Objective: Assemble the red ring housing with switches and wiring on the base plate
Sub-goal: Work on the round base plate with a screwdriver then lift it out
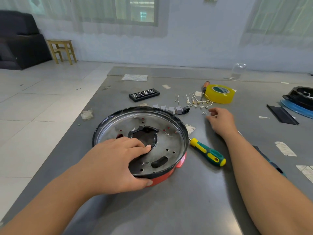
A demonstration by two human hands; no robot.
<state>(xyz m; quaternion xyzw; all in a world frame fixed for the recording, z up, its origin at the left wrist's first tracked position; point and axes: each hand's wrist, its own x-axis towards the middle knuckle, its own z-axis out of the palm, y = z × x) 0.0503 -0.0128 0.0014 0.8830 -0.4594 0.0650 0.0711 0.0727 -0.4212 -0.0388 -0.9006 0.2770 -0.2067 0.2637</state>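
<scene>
Head camera over our grey steel worktable [169, 209]: we steady the round metal base plate with its black rim [171, 141], seated on the red ring housing [162, 180], near the table's left edge. Our left hand [115, 161] grips the near rim, thumb hooked under it and fingers spread across the plate toward its ragged centre opening, apparently so the assembly will not slide. Our right hand [220, 121] reaches out past the plate, fingers loosely curled over tiny screws [204, 113]; whether it has pinched one we cannot tell. Behind lie the roll of yellow tape [220, 94], a black case of driver bits [144, 94], a green-and-yellow screwdriver [208, 152] just beside the plate, the row of grey switches [169, 109] and pale wires with brass terminals [198, 100]. Nothing blocks the reach.
</scene>
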